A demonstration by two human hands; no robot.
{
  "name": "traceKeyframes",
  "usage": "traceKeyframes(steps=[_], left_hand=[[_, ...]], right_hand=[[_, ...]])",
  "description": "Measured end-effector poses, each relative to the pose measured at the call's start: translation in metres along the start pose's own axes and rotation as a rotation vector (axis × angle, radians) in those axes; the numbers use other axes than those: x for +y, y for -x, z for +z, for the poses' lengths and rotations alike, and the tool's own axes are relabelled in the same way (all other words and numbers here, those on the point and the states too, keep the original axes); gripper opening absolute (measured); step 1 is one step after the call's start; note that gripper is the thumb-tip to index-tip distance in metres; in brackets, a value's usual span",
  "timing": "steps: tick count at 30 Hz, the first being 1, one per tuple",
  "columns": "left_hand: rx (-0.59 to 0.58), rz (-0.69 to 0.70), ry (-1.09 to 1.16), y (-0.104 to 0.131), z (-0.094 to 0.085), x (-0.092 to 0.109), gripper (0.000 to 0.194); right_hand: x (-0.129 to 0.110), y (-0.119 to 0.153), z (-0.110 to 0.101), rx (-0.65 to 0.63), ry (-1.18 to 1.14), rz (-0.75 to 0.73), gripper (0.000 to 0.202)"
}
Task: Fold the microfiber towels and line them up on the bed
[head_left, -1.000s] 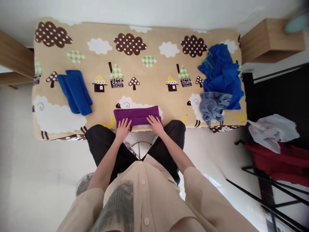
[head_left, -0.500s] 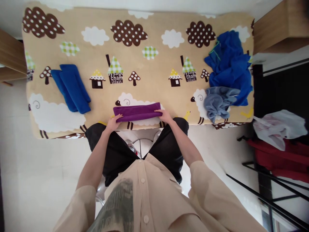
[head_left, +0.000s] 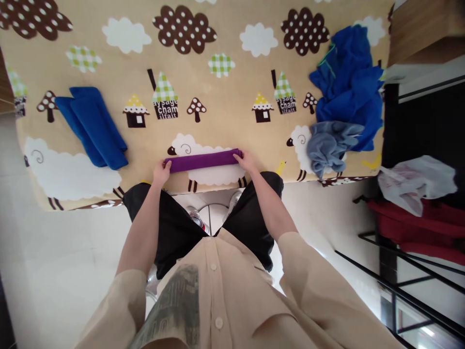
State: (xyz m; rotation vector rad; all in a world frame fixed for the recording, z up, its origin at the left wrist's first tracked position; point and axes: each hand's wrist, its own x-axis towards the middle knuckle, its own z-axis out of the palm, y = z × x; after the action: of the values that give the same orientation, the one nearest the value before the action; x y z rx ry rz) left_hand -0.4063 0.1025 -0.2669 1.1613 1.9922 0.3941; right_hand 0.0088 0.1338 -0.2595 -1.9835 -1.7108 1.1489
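A purple cloth [head_left: 203, 161], folded into a long narrow strip, lies across the printed sheep near the front edge of the padded surface. My left hand [head_left: 162, 172] grips its left end, thumb on top. At the other end my right hand [head_left: 245, 161] pinches the cloth's right corner between thumb and fingers. Off to the left lies a folded blue cloth [head_left: 95, 128], touched by neither hand. On the right, a crumpled blue cloth pile [head_left: 347, 87] sits with a crumpled grey-blue cloth [head_left: 332, 145] against its front.
The beige cover [head_left: 225, 131] is printed with clouds, houses and sheep. Wooden furniture [head_left: 425, 34] stands at the back right. Beside the right end are a white plastic bag [head_left: 417, 184], red fabric [head_left: 417, 232] and black metal bars [head_left: 399, 300]. My knees touch the front edge.
The purple cloth has gone from a wider fold to a narrower strip, its front part turned away from me. My hands have shifted slightly forward with it. The view has tilted closer.
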Motion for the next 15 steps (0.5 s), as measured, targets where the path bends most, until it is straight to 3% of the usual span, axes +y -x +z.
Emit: traceKeyframes(steps=[10,12,15], left_hand=[[0.004,-0.047,0.000,-0.007,0.003,0.002,0.040],[0.017,-0.057,-0.006,-0.003,-0.001,0.004,0.041],[0.205,0.030,-0.068,0.019,-0.007,0.021,0.047]], right_hand=[[0.004,-0.006,-0.001,-0.037,-0.001,0.055,0.041],[0.004,-0.006,-0.004,0.008,0.057,0.080,0.047],[-0.008,-0.003,-0.007,0.191,0.215,0.124,0.057]])
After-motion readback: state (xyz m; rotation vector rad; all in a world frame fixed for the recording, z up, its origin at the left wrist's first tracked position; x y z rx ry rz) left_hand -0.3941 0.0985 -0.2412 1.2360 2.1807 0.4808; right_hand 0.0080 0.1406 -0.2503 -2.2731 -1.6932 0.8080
